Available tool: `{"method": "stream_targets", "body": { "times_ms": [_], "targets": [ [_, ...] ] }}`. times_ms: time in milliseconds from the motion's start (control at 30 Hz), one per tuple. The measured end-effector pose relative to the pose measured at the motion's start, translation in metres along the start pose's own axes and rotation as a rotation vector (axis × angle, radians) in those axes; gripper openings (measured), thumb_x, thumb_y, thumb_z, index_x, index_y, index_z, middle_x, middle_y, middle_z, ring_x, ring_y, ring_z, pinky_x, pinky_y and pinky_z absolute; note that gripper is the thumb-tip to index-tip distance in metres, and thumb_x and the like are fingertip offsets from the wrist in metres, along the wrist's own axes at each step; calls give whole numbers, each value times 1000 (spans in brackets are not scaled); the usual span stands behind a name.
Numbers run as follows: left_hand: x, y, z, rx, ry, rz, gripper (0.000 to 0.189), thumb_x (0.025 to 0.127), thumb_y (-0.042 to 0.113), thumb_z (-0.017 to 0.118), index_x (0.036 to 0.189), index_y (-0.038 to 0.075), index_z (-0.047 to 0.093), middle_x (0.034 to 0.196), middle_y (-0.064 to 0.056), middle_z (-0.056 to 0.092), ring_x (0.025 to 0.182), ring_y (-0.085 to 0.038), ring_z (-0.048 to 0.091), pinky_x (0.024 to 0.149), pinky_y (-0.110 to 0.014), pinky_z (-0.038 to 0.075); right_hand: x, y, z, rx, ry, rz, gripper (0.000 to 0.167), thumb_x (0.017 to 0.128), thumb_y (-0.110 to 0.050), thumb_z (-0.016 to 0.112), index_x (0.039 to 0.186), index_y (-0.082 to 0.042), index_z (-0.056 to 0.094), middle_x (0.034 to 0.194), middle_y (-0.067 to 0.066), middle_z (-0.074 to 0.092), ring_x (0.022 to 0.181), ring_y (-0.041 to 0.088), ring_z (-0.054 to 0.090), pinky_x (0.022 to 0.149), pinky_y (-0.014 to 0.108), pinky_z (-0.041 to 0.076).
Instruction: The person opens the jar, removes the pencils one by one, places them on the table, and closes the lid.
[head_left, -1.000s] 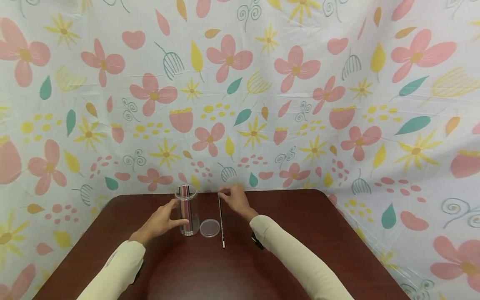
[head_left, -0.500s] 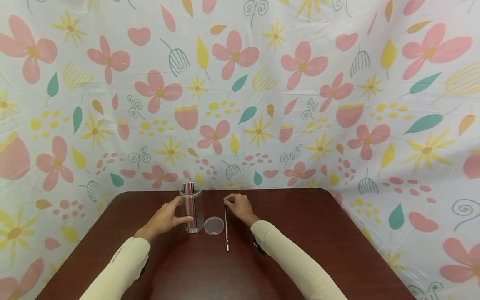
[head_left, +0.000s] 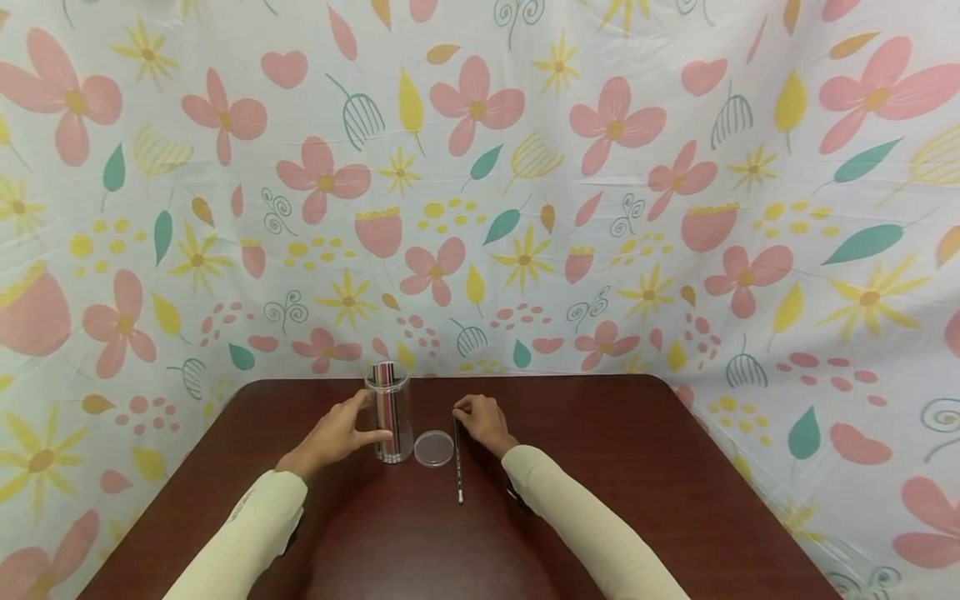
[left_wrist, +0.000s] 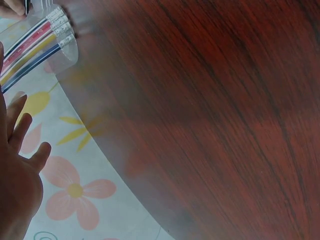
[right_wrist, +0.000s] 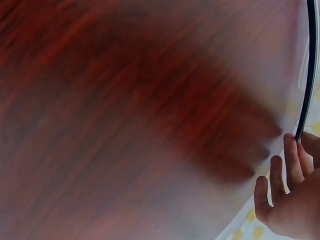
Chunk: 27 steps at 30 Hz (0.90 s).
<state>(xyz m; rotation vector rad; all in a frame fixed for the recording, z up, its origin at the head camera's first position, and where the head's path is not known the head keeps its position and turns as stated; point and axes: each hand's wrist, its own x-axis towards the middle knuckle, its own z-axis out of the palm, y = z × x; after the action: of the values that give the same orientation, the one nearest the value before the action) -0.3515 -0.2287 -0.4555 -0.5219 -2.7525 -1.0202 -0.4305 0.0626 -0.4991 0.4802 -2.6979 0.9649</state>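
A clear cylindrical jar (head_left: 405,421) stands upright with several striped pencils (head_left: 385,417) inside. My left hand (head_left: 336,435) grips it from the left, thumb across the front and fingers at its far side. In the left wrist view the eraser ends of the pencils (left_wrist: 31,44) show through the jar wall. Between finger and thumb my right hand (head_left: 485,423) pinches the far end of a dark pencil (head_left: 460,475), whose white eraser end points toward me. The right wrist view shows that pencil (right_wrist: 311,60) coming out from the fingertips.
A round clear lid (head_left: 433,448) lies flat between the jar and the dark pencil. The dark red-brown table (head_left: 600,500) reaches back to a flowered cloth (head_left: 480,208) hanging behind it.
My right hand has come down and slightly nearer, lowering the far end of the dark pencil toward the table. My left hand stays at the jar. The head view has shifted a little.
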Motion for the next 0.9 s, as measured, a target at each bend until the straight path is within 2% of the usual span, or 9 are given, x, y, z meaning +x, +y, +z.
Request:
{"method": "stream_targets", "body": {
  "times_ms": [400,900],
  "targets": [
    [1,1,2,2,-1,-9,87,86,44,85,152,8,42,148,-21,57,136,-40,54,107,-62,45,0,6,5,-12,5,25,8,98,-20,76,100,-15,81,98,2,78,90,21,73,78,41,60],
    [0,2,0,14,5,-24,83,87,41,85,150,6,44,147,-22,57,136,-41,54,108,-62,44,1,6,7,-18,-6,23,11,96,-20,78,104,-13,81,98,4,79,89,21,74,78,40,60]
  ]
}}
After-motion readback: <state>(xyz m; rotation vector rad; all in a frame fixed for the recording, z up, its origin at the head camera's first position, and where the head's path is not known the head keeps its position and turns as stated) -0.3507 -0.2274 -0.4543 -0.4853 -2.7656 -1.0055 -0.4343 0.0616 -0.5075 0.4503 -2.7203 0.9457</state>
